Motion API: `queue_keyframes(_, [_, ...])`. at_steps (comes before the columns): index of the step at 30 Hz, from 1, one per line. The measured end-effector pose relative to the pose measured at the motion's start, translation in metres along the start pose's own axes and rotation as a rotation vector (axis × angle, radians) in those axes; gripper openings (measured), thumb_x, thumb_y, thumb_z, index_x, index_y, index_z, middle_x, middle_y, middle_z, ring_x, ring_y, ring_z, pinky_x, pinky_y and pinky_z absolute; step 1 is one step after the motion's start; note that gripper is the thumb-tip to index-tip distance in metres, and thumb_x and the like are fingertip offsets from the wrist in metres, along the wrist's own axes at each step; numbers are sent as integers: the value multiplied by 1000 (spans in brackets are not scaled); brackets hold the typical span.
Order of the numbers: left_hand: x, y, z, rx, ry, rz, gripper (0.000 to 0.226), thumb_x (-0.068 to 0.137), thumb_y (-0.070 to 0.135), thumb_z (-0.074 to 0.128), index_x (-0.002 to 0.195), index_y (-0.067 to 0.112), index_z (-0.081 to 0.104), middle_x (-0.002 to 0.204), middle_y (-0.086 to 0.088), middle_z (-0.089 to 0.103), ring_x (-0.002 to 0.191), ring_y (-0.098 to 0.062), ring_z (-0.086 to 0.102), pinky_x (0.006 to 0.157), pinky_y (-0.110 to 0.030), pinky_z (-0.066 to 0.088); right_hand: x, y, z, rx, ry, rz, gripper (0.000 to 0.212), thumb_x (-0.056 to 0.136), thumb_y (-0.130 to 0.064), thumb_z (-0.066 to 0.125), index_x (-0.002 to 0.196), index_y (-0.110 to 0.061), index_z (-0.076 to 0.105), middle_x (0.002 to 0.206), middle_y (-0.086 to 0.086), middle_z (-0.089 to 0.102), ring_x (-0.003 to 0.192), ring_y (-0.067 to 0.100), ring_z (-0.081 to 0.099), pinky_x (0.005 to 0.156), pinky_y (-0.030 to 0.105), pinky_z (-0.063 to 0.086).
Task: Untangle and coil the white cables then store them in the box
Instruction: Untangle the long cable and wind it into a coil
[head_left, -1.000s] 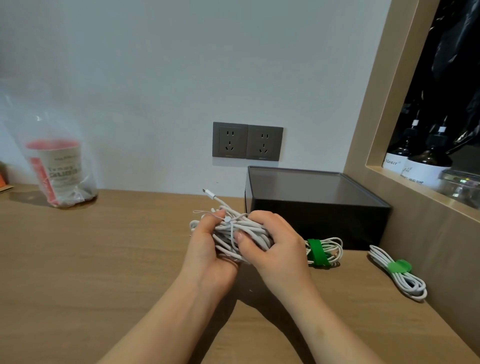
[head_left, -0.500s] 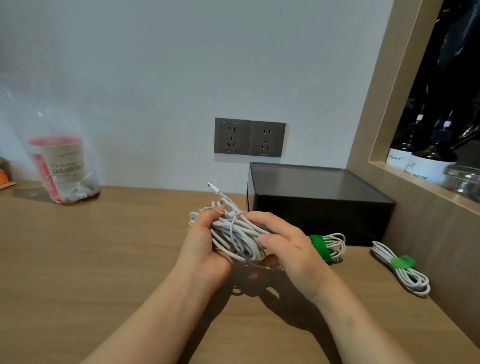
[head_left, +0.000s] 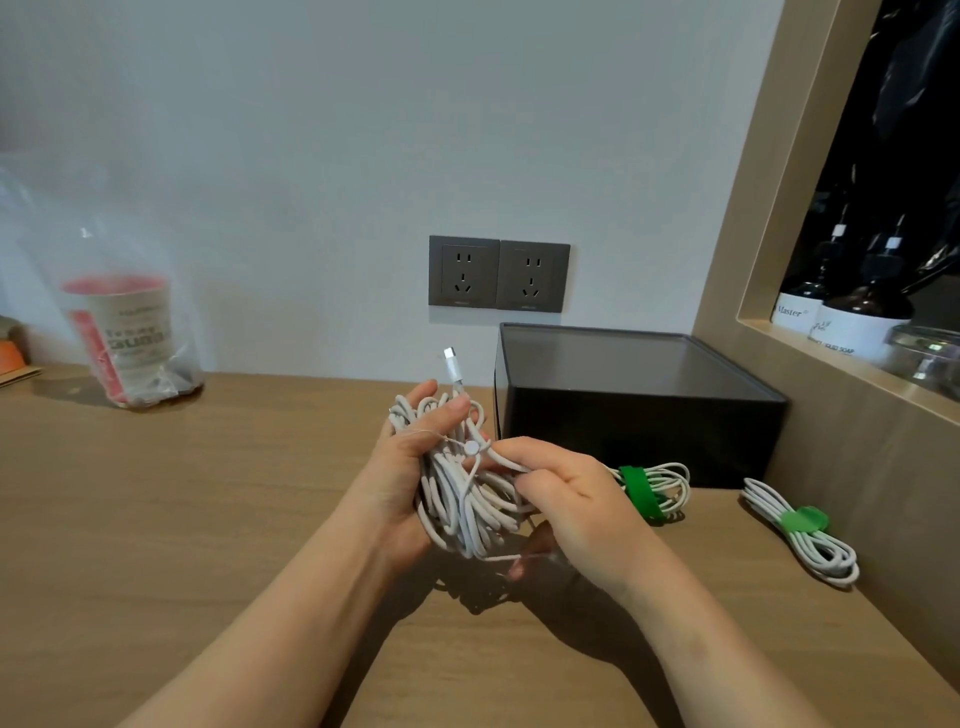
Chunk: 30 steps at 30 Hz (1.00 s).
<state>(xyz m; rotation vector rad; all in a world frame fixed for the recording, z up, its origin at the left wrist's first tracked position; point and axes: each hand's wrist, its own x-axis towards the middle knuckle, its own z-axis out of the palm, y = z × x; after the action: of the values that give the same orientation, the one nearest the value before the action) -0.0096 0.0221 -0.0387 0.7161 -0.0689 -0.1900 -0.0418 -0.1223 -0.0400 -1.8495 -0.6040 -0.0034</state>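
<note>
Bundle of tangled white cable, frame centre, above wooden desk: gripped in curled left hand, strands pinched by right hand. Right of centre: black box, two green-tied coils laid before it.

White cables — green ties — black box.

orange object: cut by left edge | cup print: blurred, probably unreadable | left green-tied coil: part-hidden
</note>
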Motion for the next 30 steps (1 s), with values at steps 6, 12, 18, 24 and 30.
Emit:
queue_keyframes(6, [5, 3, -8, 105, 31, -41, 46, 64, 1, 64, 106, 12, 50, 65, -11, 58, 51, -21, 59, 50, -33, 55, -3, -6, 9, -188, -12, -77, 39, 98, -23, 41, 103, -61, 48, 94, -32, 59, 92, -1, 58, 61, 11, 50])
queue_keyframes(12, [16, 9, -11, -17, 187, 30, 8, 82, 1, 53, 79, 8, 50, 57, -7, 52, 44, -17, 56, 47, -30, 53, -1, -11, 6, 41, 164, -34, 60, 93, -13, 53, 108, -69, 37, 114, -28, 51, 65, 18, 68, 47, 23, 52])
queue_keyframes(18, [23, 8, -22, -137, 274, 89, 27, 81, 5, 59, 103, 14, 46, 64, -5, 54, 45, -14, 59, 48, -30, 52, 2, -8, 14, -152, 140, -94, 73, 80, -28, 71, 106, -81, 28, 115, -39, 43, 89, 5, 63, 71, 25, 57])
queue_keyframes(24, [20, -10, -17, -126, 210, 40, 33, 78, 8, 62, 106, 19, 47, 76, -8, 58, 65, -23, 64, 62, -43, 54, 8, 1, 29, -362, 318, -185, 49, 77, -41, 69, 94, -74, 36, 105, -50, 33, 107, -18, 38, 74, 7, 42])
queue_keyframes(30, [19, -16, -12, -165, 126, 82, 39, 78, 3, 60, 111, 20, 51, 88, -12, 60, 80, -28, 65, 72, -47, 55, 10, 10, 26, -445, 405, -225, 42, 78, -25, 66, 106, -53, 53, 101, -34, 45, 103, -10, 46, 75, 7, 46])
